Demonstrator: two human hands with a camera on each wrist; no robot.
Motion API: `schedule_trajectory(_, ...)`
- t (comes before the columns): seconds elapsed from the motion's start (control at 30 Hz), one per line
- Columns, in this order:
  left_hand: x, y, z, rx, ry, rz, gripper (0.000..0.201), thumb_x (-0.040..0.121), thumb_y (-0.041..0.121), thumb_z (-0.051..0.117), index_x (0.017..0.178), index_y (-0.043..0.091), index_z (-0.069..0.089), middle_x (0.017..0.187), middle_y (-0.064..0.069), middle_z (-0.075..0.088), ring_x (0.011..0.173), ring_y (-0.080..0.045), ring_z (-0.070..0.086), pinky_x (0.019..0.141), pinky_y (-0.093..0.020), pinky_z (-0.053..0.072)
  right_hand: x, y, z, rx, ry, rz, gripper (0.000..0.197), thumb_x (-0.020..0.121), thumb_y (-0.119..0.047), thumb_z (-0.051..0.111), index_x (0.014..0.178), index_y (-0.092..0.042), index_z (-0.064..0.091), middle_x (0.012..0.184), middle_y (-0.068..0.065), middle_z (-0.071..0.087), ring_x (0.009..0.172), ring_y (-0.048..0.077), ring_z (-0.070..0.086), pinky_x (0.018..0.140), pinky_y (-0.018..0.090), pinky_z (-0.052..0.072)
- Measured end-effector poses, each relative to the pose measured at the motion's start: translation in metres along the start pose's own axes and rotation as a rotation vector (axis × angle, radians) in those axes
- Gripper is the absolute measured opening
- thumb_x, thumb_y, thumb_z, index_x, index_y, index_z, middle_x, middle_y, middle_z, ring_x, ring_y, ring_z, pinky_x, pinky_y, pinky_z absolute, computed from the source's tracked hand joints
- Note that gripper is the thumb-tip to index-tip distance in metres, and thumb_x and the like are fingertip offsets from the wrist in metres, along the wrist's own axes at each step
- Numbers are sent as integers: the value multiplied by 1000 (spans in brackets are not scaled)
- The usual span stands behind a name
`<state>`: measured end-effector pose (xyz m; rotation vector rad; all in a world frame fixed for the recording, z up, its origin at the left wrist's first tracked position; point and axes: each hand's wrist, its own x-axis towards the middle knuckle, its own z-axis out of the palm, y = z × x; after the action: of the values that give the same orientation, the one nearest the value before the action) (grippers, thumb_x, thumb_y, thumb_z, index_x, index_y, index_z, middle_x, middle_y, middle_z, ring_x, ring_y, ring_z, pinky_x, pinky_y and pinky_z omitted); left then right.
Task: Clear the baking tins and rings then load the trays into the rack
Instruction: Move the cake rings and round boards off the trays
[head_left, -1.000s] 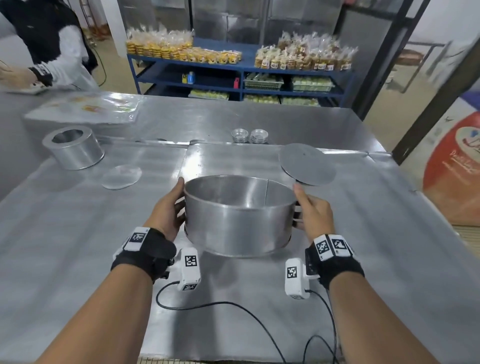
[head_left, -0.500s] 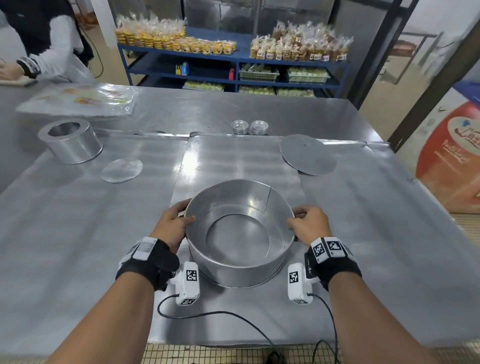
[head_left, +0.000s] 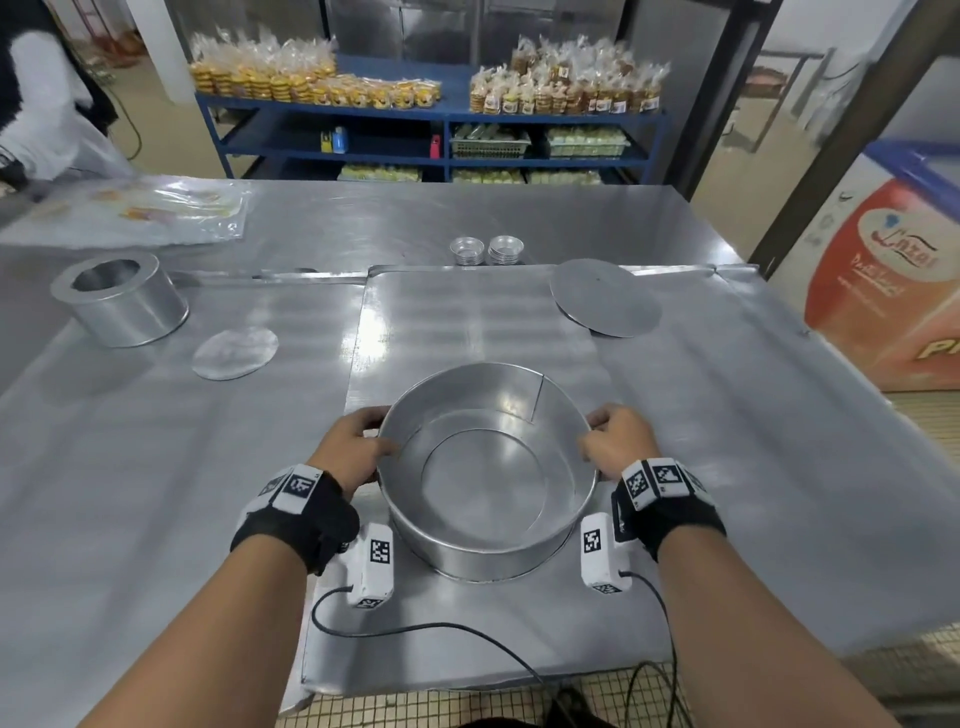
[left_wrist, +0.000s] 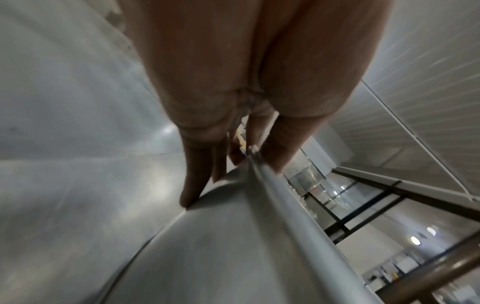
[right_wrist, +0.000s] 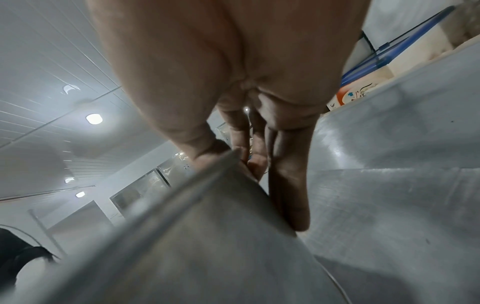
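A large round metal baking ring (head_left: 488, 540) stands on a flat metal tray (head_left: 467, 322) near the table's front edge, and a round disc (head_left: 483, 478) shows inside it. My left hand (head_left: 358, 441) grips the ring's left rim, thumb inside and fingers outside. On the opposite rim, my right hand (head_left: 613, 441) grips the same way. In the left wrist view the left hand (left_wrist: 233, 160) pinches the rim (left_wrist: 285, 216). In the right wrist view the right hand (right_wrist: 246, 156) pinches the wall (right_wrist: 207, 226).
A smaller ring (head_left: 122, 301) and a small disc (head_left: 235, 353) lie at the left. A larger disc (head_left: 605, 296) rests on the tray's far right corner, with small tart tins (head_left: 485, 250) behind. A plastic sheet (head_left: 156, 213), another person (head_left: 36, 104) and blue shelves (head_left: 431, 130) lie beyond.
The large ring was held up above the tray a second ago. It has come down onto the tray, closer to me, with both hands still on its rim.
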<state>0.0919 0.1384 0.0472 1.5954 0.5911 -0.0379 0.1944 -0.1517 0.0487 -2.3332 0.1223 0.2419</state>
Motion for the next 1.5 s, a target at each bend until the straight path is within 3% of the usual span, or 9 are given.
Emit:
schedule_trajectory(0.17,29,55,-3,499,-112,-151,23,91,15,66,108,-1,69,105,-16,71,93,-30,68,75,-45,62,17,-14,-16,-55,-167,47,8,78,-9,68,81,-14,62,91,12,67,77,34,71,61,46,62)
schedule_trajectory(0.23,42,84,6,678,-156,-151,33,93,27,67,110,-2,69,109,-13,70,95,-27,69,58,-30,61,30,-18,-25,-106,-263,47,9,80,-14,71,81,-16,63,90,12,70,75,32,72,64,39,62)
schedule_trajectory(0.3,58,111,19,792,-157,-90,37,94,32,67,112,0,69,114,-10,70,101,-28,69,61,-29,58,46,-21,-35,-115,-332,50,12,82,-19,73,87,-13,65,91,11,71,70,28,68,57,30,54)
schedule_trajectory(0.4,82,147,53,824,-162,-13,37,94,32,66,112,0,69,115,-11,71,103,-30,70,70,-32,57,79,-21,-53,-140,-321,44,23,82,-26,75,95,-8,67,93,10,72,71,27,68,60,31,50)
schedule_trajectory(0.57,117,196,136,727,-233,44,35,96,24,64,120,-2,64,117,-13,68,96,-29,66,37,-19,47,139,-13,-87,-250,-266,20,19,83,-26,75,88,-8,72,91,13,74,81,30,74,58,26,51)
schedule_trajectory(0.93,287,196,286,982,-153,57,53,69,48,76,108,13,70,109,-10,69,101,-31,64,92,-44,55,311,35,-124,-370,-110,59,39,77,-26,80,106,-2,71,109,14,70,101,30,67,88,33,55)
schedule_trajectory(1.2,372,164,332,1083,-67,9,41,90,33,68,119,5,63,92,-6,58,95,-27,58,79,-32,44,411,66,-104,-431,-102,48,60,73,-54,77,107,-6,67,115,16,63,113,34,58,90,34,48)
schedule_trajectory(1.3,395,154,336,1082,-26,11,65,82,45,75,134,11,55,121,-15,64,116,-33,59,95,-38,49,429,70,-99,-430,-77,39,72,70,-61,76,116,-7,63,121,18,56,115,36,53,94,33,45)
schedule_trajectory(1.5,417,141,337,1044,47,-20,86,65,47,89,138,20,52,122,-11,64,113,-31,61,80,-31,44,447,71,-96,-403,-51,106,88,61,-63,81,123,-5,58,131,17,43,124,36,42,100,35,41)
